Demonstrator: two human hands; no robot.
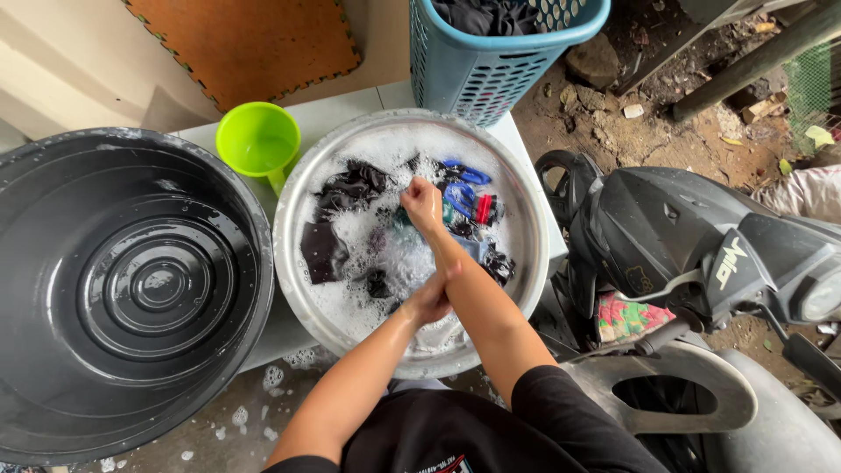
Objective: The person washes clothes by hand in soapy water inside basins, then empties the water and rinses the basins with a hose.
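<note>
The wet clothes (350,197) lie in soapy water inside a round silver basin (293,263). Most of them are dark, and a few bits are blue and red. White foam covers much of the water.

The right hand (422,204) is in the middle of the basin. Its fingers (412,188) are curled tight on a piece of wet cloth. A blue piece and a red piece lie just beside these fingers, on the side near the scooter. A big dark piece lies on the other side of them.

The left hand (429,302) is closer to the person. It rests on the right forearm, low in the foam. Its fingers are hidden, so I cannot tell if they are curled or loose.

The basin sits on a white counter (350,105). A green scoop (257,140) stands just beside the basin. A big black tub (131,289) with a little water touches the basin's far side. Past the fingers stands a blue laundry basket (491,61) with dark clothes in it. A black scooter (683,245) is parked near the basin.
</note>
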